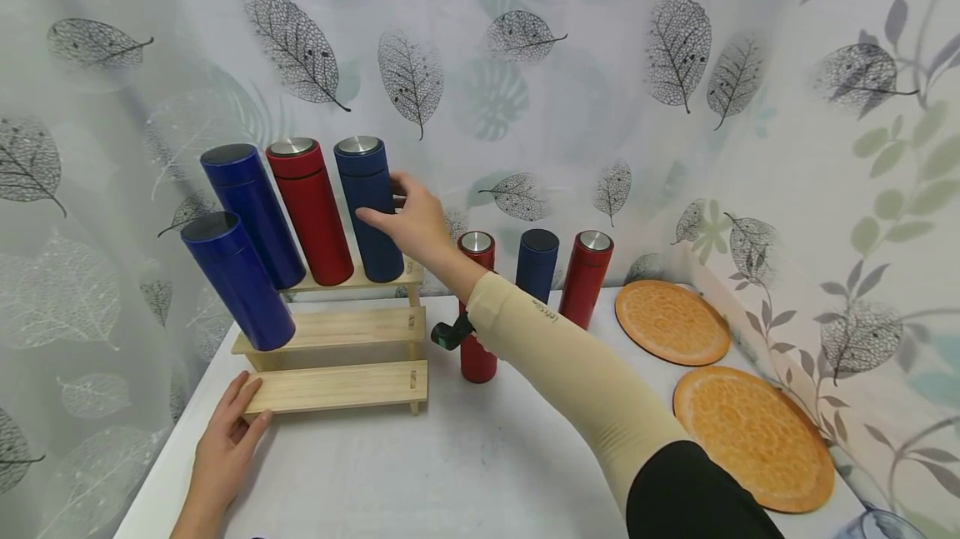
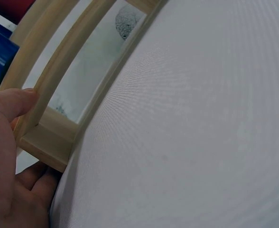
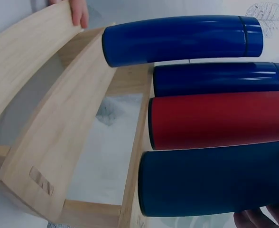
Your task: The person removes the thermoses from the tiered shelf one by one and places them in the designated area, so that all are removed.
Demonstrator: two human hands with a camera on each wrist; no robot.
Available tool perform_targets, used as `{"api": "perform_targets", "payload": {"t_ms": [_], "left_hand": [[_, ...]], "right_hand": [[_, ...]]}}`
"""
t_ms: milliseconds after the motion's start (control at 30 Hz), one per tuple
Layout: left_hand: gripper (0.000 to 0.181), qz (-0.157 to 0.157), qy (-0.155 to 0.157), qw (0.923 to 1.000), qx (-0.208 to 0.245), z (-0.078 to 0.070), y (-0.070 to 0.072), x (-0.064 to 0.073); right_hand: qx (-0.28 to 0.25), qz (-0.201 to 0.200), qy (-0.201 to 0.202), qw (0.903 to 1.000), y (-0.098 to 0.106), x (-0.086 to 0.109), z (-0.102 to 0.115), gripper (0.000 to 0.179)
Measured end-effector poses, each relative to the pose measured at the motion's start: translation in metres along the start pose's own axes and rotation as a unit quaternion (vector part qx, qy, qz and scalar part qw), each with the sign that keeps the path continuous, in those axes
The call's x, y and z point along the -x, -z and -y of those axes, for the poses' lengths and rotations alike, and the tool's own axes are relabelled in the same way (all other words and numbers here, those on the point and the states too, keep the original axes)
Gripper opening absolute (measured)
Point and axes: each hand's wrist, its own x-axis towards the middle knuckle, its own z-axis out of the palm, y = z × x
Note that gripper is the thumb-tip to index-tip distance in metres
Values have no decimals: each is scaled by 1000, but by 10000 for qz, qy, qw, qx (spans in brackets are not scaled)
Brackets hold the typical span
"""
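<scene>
My right hand [image 1: 412, 218] grips a dark blue thermos flask [image 1: 367, 189] with a silver-topped lid, thumb across its front and fingers behind. The flask's base is at the right part of the top tier of a three-tier wooden rack [image 1: 337, 389]. Beside it on that tier stand a red flask [image 1: 311, 214] and a glossy blue flask [image 1: 255, 218]. Another glossy blue flask [image 1: 240, 281] stands at the left of the middle tier. My left hand [image 1: 225, 447] holds the left end of the lowest tier, thumb in front and fingers around the edge, as the left wrist view shows.
Right of the rack stand a red flask [image 1: 477, 360], partly hidden by my forearm, a dark blue flask [image 1: 537, 264] and another red flask [image 1: 587, 276]. Two round tan mats [image 1: 753, 439] lie along the table's right side. A leaf-patterned curtain [image 1: 562, 147] hangs behind.
</scene>
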Motion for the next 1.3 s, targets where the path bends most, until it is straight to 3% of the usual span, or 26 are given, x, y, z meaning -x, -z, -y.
{"api": "perform_targets", "payload": {"t_ms": [333,600,1300], "left_hand": [[62,-26,-97,9999,2,-3,-1,1],[61,-117,-201,9997,47,-2,-3,2],[61,-77,-67,9999,-70,-2,-1,2]], "right_hand": [[44,-113,270,9996,1,6,2,69],[-253,-162,456,9985,4,15,8,69],[-840,98,811,9931,21,63,27,64]]}}
